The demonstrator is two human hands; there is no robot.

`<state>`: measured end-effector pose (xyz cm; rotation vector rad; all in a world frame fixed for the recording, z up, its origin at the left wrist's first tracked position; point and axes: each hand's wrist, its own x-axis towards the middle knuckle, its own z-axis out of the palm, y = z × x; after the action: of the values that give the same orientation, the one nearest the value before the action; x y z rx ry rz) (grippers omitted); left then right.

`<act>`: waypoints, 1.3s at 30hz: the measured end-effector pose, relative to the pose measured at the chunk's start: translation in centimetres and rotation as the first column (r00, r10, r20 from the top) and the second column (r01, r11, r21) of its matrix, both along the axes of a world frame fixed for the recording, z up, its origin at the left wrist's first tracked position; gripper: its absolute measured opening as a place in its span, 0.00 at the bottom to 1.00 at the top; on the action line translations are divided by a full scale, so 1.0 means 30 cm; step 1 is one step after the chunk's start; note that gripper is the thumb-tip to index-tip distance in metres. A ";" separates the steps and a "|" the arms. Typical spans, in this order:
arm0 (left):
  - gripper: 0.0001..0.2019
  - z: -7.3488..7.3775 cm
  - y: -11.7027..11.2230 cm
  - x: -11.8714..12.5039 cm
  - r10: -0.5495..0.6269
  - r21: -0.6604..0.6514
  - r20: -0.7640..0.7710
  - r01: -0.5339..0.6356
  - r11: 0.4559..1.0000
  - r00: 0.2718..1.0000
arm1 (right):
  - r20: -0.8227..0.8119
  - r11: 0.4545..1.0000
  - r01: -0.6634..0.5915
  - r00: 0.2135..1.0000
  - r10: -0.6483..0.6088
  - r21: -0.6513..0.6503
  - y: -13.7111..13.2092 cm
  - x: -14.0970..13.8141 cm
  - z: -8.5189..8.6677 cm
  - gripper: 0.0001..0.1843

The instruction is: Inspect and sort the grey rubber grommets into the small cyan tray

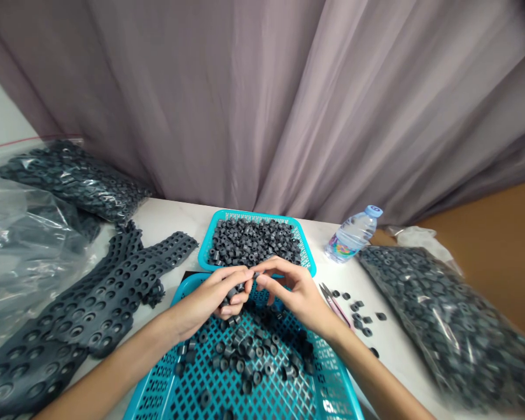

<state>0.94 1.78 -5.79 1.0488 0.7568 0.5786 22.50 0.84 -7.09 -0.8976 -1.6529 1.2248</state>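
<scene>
My left hand is curled around several small black rubber pieces, which show between its fingers. At its thumb tip, my right hand pinches one small dark piece; both hands' fingertips meet there. Below them is a turquoise perforated basket with loose black cylindrical pieces scattered over its bottom, many with a hole in the middle. Just beyond my hands, a smaller turquoise basket holds a heap of the same pieces. The fingers partly hide the held pieces.
Perforated black rubber sheets lie at left, beside clear plastic bags of black pieces. To the right are pink-handled scissors, several loose pieces, a water bottle and a large filled bag. A grey curtain hangs behind.
</scene>
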 end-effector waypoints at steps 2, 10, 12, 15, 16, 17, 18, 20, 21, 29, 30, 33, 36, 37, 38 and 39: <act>0.17 0.002 0.001 0.000 0.001 -0.004 0.001 -0.001 1.000 1.000 | -0.027 1.000 -0.003 1.000 0.003 -0.009 0.005 0.003 -0.004 0.14; 0.16 0.004 0.004 -0.002 0.023 -0.032 0.011 -0.022 0.999 1.000 | -0.158 0.996 -0.035 0.987 0.023 -0.076 0.014 0.016 0.006 0.14; 0.15 0.006 0.006 -0.002 0.036 -0.037 0.012 -0.035 0.999 0.999 | -0.159 0.994 -0.048 0.987 0.032 -0.100 0.014 0.018 0.008 0.15; 0.16 0.006 0.011 -0.001 0.052 -0.040 0.013 -0.051 0.998 0.999 | -0.153 0.989 -0.069 0.987 0.049 -0.128 0.014 0.020 0.009 0.17; 0.16 0.004 0.013 -0.002 0.055 -0.039 0.014 -0.054 0.998 0.998 | -0.151 0.988 -0.076 0.987 0.056 -0.136 0.014 0.020 0.009 0.18; 0.16 0.001 0.015 -0.002 0.058 -0.039 0.015 -0.057 0.998 0.998 | -0.148 0.986 -0.084 0.987 0.062 -0.144 0.014 0.020 0.009 0.18; 0.16 -0.002 0.016 -0.002 0.060 -0.037 0.016 -0.059 0.998 0.998 | -0.147 0.984 -0.089 0.987 0.067 -0.152 0.015 0.020 0.009 0.19; 0.16 -0.008 0.017 -0.003 0.061 -0.034 0.019 -0.061 0.998 0.998 | -0.147 0.982 -0.093 0.987 0.068 -0.164 0.015 0.020 0.011 0.19; 0.16 -0.011 0.018 -0.004 0.062 -0.032 0.020 -0.061 0.998 0.998 | -0.147 0.981 -0.093 0.987 0.068 -0.169 0.014 0.020 0.012 0.19; 0.16 -0.023 0.020 -0.006 0.057 -0.037 0.020 -0.056 0.998 0.998 | -0.129 0.976 -0.102 0.989 0.078 -0.193 0.009 0.018 0.027 0.21; 0.16 -0.023 0.020 -0.006 0.057 -0.038 0.020 -0.056 0.998 0.998 | -0.125 0.976 -0.105 0.989 0.082 -0.190 0.010 0.018 0.028 0.21; 0.16 -0.023 0.021 -0.005 0.057 -0.041 0.021 -0.056 0.998 0.998 | -0.109 0.978 -0.106 0.990 0.087 -0.182 0.013 0.018 0.027 0.20; 0.16 -0.020 0.019 -0.005 0.059 -0.044 0.020 -0.058 0.997 0.998 | -0.094 0.978 -0.108 0.991 0.093 -0.179 0.014 0.018 0.028 0.21; 0.16 -0.019 0.019 -0.005 0.062 -0.044 0.020 -0.061 0.997 0.998 | -0.090 0.978 -0.110 0.991 0.095 -0.178 0.013 0.018 0.029 0.21; 0.16 -0.017 0.018 -0.005 0.065 -0.045 0.019 -0.065 0.997 0.998 | -0.087 0.978 -0.110 0.992 0.096 -0.178 0.011 0.017 0.030 0.22; 0.16 -0.015 0.017 -0.004 0.070 -0.045 0.018 -0.069 0.997 0.997 | -0.082 0.977 -0.111 0.992 0.098 -0.180 0.010 0.016 0.031 0.22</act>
<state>0.81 2.29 -6.25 0.9774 0.7880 0.6279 22.99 1.13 -6.15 -0.8752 -1.5638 1.4846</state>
